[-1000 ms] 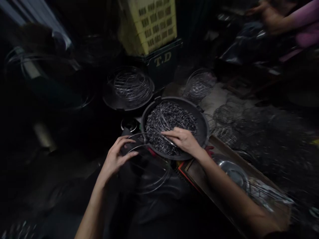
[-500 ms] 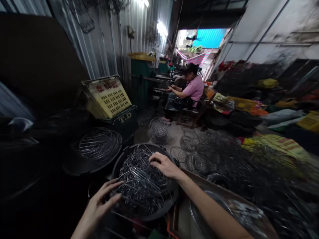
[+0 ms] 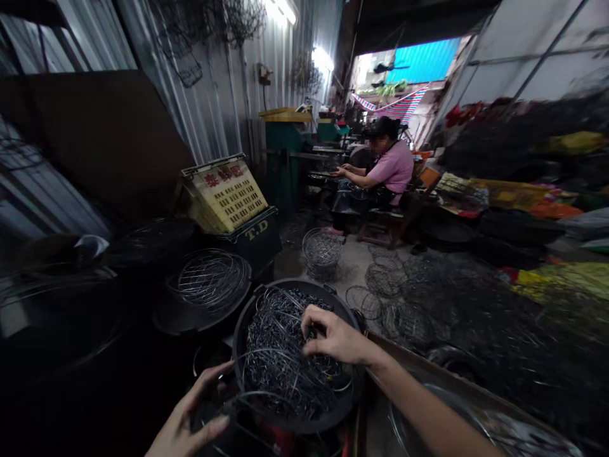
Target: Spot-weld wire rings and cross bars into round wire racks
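Observation:
A round black basin (image 3: pixel 242 406) full of tangled, short metal wire pieces (image 3: pixel 280 343) stands in front of me. Over the right part of the heap is my right hand (image 3: pixel 335 339), its fingers curled and its thumb apart, with nothing visible between them. My left hand (image 3: pixel 195 409) is beside the basin's left rim, thumb and fingers spread, and appears to hold nothing. Curved wires (image 3: pixel 264 393) arch from the heap toward the left hand; I cannot tell if they touch it.
Wire racks (image 3: pixel 212 279) lie stacked on a dark tray to the left. Behind them a yellow crate (image 3: pixel 233 197) tilts on a dark bin (image 3: pixel 261 238). A person in a pink shirt (image 3: pixel 392 168) sits working farther back. Wire rings (image 3: pixel 387 279) and tangled wire cover the floor at right.
The camera view has shifted left, so the scene sits farther right. My right hand's thumb and fingers have parted more. The straight wires on the heap near the left hand no longer lie bunched there.

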Tool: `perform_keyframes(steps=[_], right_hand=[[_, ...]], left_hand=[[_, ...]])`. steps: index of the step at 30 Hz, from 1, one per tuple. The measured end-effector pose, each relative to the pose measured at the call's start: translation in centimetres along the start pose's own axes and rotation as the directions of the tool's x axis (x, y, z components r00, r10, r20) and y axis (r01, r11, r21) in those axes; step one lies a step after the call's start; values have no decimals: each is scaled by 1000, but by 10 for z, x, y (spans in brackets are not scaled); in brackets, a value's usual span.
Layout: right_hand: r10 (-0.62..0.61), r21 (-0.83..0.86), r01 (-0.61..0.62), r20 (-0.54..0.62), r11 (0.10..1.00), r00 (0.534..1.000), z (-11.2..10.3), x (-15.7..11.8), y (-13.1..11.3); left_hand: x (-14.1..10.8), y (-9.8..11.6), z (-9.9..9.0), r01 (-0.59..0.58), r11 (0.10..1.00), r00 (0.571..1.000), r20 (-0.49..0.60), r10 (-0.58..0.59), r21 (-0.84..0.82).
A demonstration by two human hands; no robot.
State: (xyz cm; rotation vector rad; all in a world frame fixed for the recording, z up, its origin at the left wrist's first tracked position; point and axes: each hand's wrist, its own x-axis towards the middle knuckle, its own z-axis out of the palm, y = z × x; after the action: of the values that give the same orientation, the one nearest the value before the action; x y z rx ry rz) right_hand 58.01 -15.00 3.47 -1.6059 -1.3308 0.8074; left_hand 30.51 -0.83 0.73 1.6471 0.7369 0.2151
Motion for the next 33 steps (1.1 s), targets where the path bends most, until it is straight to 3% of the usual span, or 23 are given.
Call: perform_keyframes(steps=[3,5,8,10,17,23,26,33], right_hand=[[-27,-20,29,98,999,995,20,5,-2],[-40,-18,43,142,999,989,35,8,-3],[0,10,-1,113,1000,994,46,9,-6],[28,29,-30,68,999,997,46,8,-8],[45,26,-45,8,999,999,47,8,-8],[44,9,-44,44,999,998,51,8,-13],[19,45,-20,34,999,999,50,6,-11],[5,50,-10,90,999,996,34,3,-6]], left_hand=[[2,5,1,-12,998,999,30,10,66],[9,14,6,-59,974,998,-14,64,218],[17,33,19,-98,855,976,-118,182,509],[19,43,27,-111,793,949,-173,264,599],[13,34,38,-174,718,923,-143,358,674],[4,38,41,-262,642,862,-124,491,721],[-2,41,45,-288,618,855,-95,511,732],[-3,37,54,-360,655,871,-13,491,665]])
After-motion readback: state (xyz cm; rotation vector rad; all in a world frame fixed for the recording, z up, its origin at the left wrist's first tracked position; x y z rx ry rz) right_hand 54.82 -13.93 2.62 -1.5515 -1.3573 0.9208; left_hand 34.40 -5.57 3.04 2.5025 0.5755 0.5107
